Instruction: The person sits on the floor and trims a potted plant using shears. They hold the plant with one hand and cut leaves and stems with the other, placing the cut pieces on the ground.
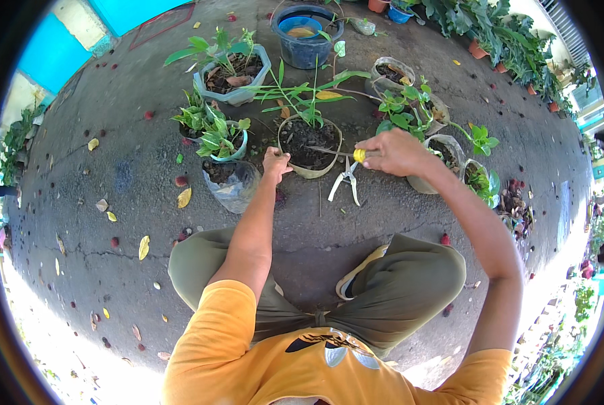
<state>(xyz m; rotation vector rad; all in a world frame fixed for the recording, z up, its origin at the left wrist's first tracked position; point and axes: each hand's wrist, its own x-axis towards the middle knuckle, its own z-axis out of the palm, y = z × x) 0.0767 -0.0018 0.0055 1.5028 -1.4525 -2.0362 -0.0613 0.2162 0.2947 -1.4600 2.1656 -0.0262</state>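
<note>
Bare concrete floor [329, 229] before the knees, plants crowding beyond. Soil-filled pot [309, 146] upright at centre, left hand [275, 164] gripping its rim. Right hand [393, 152] closed on yellow-handled tool [360, 155], pointing left over soil. Pruners [346, 179] just beside the pot.

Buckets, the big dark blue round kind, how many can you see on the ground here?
1. The dark blue bucket stands at the top of the view, beyond the potted plants; others may be hidden by the foliage.
</note>
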